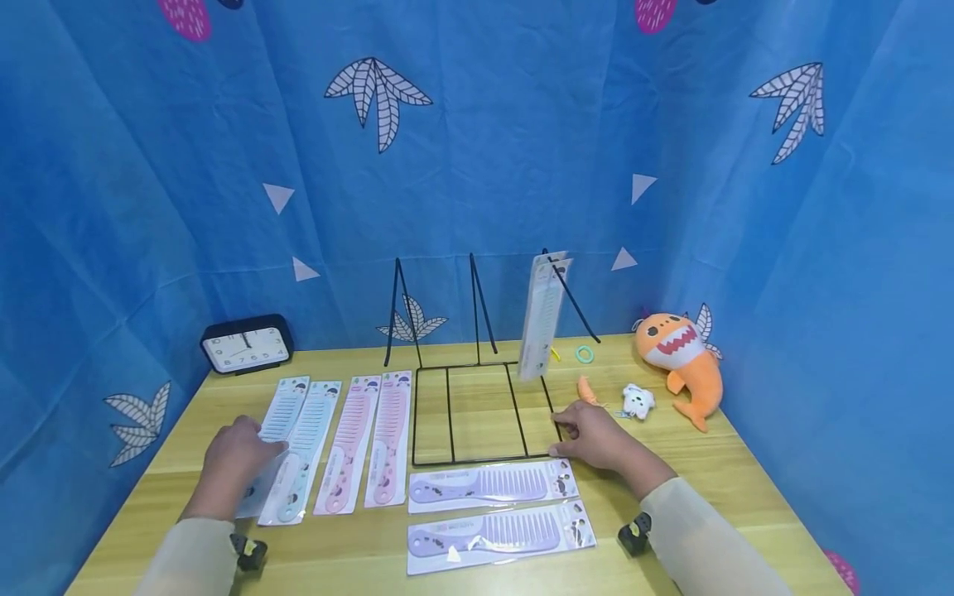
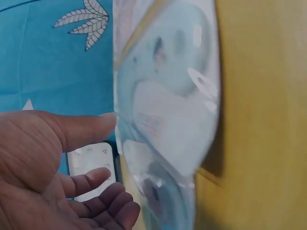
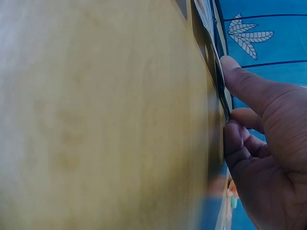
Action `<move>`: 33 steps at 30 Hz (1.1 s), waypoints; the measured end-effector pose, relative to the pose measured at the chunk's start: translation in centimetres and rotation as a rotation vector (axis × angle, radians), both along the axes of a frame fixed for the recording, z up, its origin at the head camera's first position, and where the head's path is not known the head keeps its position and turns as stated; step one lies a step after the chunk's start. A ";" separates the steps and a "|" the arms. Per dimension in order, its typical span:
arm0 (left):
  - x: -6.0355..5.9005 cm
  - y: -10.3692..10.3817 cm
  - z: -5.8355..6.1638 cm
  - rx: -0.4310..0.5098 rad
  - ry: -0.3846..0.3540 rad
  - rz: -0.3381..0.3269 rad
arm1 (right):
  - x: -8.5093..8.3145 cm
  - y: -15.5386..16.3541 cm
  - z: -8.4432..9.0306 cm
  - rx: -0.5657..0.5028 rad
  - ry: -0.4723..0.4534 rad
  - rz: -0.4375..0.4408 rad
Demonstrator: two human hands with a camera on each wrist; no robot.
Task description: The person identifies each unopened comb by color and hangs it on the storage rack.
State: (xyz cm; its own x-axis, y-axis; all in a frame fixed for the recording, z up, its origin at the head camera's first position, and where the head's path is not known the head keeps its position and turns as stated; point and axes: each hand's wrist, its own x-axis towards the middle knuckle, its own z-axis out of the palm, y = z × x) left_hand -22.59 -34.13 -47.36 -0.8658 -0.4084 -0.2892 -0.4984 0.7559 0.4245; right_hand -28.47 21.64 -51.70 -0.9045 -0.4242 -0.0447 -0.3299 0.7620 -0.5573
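My left hand [image 1: 237, 459] is at the two light-blue combs in clear packaging [image 1: 311, 455] on the left. Its thumb touches the edge of a comb pack [image 2: 168, 110] in the left wrist view, while the other fingers bend loosely beside it. My right hand [image 1: 596, 434] holds the black wire rack [image 1: 488, 459] at its front right corner, thumb and fingertips at the wire. On the rack's right rear prong hang packaged combs [image 1: 544, 319], one behind another. Two pink packaged combs [image 1: 350, 447] lie left of the rack. Two purple ones [image 1: 495, 530] lie in front.
A black-framed clock [image 1: 248, 343] stands at the back left. On the right are an orange shark plush [image 1: 681, 364], a small white figure [image 1: 637, 401], an orange trinket [image 1: 586, 391] and a green ring [image 1: 585, 354]. Blue curtain [image 1: 492, 165] surrounds the wooden table [image 1: 671, 546].
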 end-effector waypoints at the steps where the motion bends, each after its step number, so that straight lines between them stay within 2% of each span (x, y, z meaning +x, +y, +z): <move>1: 0.1 -0.1 -0.1 -0.004 -0.006 0.001 | 0.0 0.0 0.0 -0.001 0.003 0.002; 17: 0.0 -1.8 -1.3 -0.061 -0.069 0.042 | 0.3 -0.2 -0.1 -0.021 -0.006 -0.002; 25: -0.1 -2.6 -1.3 -0.088 -0.080 0.073 | 0.1 -0.1 -0.1 -0.021 -0.002 0.000; 33: -0.2 -2.3 -1.3 -0.080 -0.076 0.077 | 0.1 0.0 -0.1 -0.020 -0.003 -0.008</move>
State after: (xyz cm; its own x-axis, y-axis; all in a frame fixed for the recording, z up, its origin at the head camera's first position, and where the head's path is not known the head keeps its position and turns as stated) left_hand -22.78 -36.39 -48.62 -0.8077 -0.4973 -0.3168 -0.5848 0.7442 0.3228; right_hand -28.37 21.60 -51.82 -0.9078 -0.4175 -0.0390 -0.3219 0.7534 -0.5734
